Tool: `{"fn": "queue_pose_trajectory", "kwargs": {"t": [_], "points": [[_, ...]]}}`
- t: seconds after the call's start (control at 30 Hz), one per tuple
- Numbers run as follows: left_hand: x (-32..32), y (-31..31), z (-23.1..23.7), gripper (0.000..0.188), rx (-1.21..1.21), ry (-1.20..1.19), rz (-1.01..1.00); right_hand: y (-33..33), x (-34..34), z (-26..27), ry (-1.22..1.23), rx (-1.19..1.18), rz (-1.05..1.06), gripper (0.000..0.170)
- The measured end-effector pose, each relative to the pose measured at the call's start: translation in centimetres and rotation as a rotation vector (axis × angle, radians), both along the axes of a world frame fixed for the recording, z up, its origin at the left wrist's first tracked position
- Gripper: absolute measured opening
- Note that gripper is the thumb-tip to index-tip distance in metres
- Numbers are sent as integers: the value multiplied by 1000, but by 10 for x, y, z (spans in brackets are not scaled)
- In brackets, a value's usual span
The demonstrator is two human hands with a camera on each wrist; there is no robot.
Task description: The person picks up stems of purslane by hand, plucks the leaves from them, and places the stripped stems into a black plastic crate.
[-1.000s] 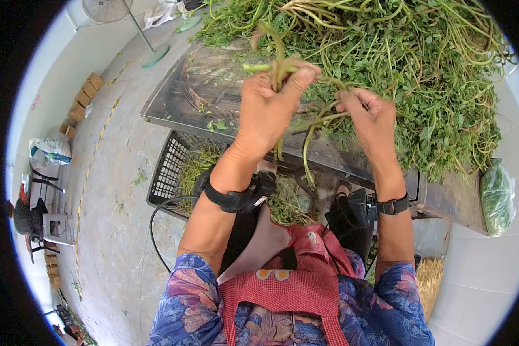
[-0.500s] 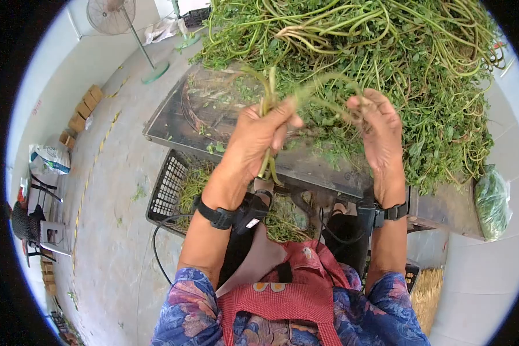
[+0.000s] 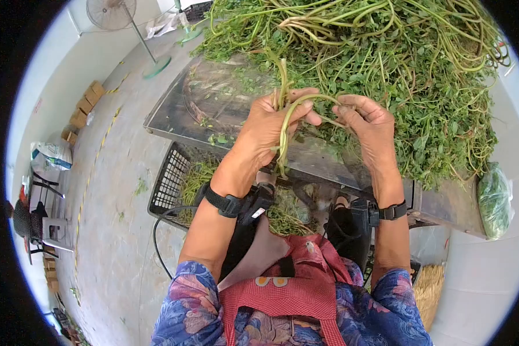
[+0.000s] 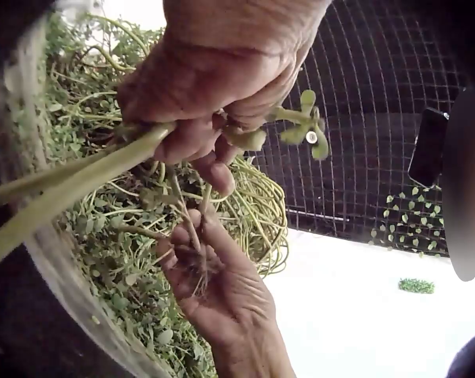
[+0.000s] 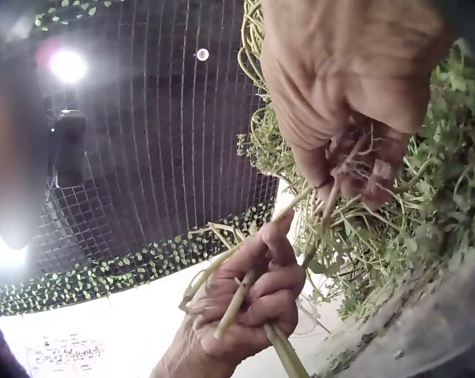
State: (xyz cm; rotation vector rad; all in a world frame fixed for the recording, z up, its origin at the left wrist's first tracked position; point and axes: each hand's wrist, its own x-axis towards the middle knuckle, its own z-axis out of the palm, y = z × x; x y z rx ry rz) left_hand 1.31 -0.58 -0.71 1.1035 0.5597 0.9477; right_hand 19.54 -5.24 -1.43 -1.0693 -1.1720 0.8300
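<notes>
My left hand (image 3: 262, 127) grips a small bunch of thick green plant stems (image 4: 80, 185), whose cut ends stick out on both sides of the fist. My right hand (image 3: 370, 130) pinches the thin end of a stem, and fine pale roots (image 5: 357, 161) show inside its curled fingers in the right wrist view. One stem (image 3: 305, 98) arches between the two hands. Both hands are raised over the near edge of the dark table (image 3: 225, 86). Just beyond them lies a large heap of leafy green stems (image 3: 409, 86).
Below the table's left edge stands a black plastic crate (image 3: 168, 181) with stems in it. A clear bag of greens (image 3: 495, 202) sits at the table's right end. A standing fan (image 3: 147, 43), cardboard boxes (image 3: 85, 105) and a stool (image 3: 56, 230) are on the left.
The hands drew apart, with stems blurred between them, and have come closer together again. A stem now curves from the left hand over to the right. The left hand still holds the bunch.
</notes>
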Motion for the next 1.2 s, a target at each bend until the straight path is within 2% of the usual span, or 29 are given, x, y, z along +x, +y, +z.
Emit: {"fn": "queue_pose_trajectory", "kwargs": {"t": [0.23, 0.3, 0.37, 0.43, 0.53, 0.57, 0.63, 0.77, 0.83, 0.87, 0.9, 0.97, 1.0, 1.1, 1.13, 1.2], "points": [[-2, 4, -5, 30, 81, -47, 32, 4, -4, -7, -216, -37, -48, 17], [-4, 3, -4, 28, 110, -7, 75, 4, -8, -10, -361, 22, -82, 17], [-3, 1, -3, 27, 146, -8, 121, 7, -9, -11, -401, 72, -71, 17], [-4, 0, -2, 26, 182, -11, 164, 7, -10, -11, -584, 177, -66, 16], [-2, 2, -5, 22, 171, -9, 197, 10, -13, -16, -560, 140, -74, 16], [1, 2, -8, 20, 234, 7, 233, 11, -16, -15, -560, 142, -74, 16], [5, 1, -13, 19, 298, 22, 268, 11, -25, -11, -570, -11, -251, 15], [4, -8, -1, 18, 328, 119, 240, 32, -11, -25, -602, -79, -381, 20], [1, -3, -6, 18, 230, 166, 183, 37, -5, -33, -402, 43, -120, 28], [-1, -3, -5, 18, 231, 166, 181, 33, -2, -27, -436, 83, -61, 31], [-4, -4, -2, 18, 194, 153, 134, 29, -1, -19, -435, 84, -66, 31], [-6, -3, 0, 18, 157, 137, 89, 22, 0, -2, -137, 78, -17, 29], [-7, -2, 0, 18, 126, 149, 54, 20, 1, 5, -107, 156, 16, 35], [-6, -1, -2, 19, 62, 113, -20, 10, -3, 27, -11, 123, 107, 43], [-5, -2, -3, 19, 27, 66, -62, 10, -9, 29, -10, 149, 115, 49], [-3, -3, -2, 19, 31, 65, -81, 8, -16, 33, -48, 172, 127, 50]]}}
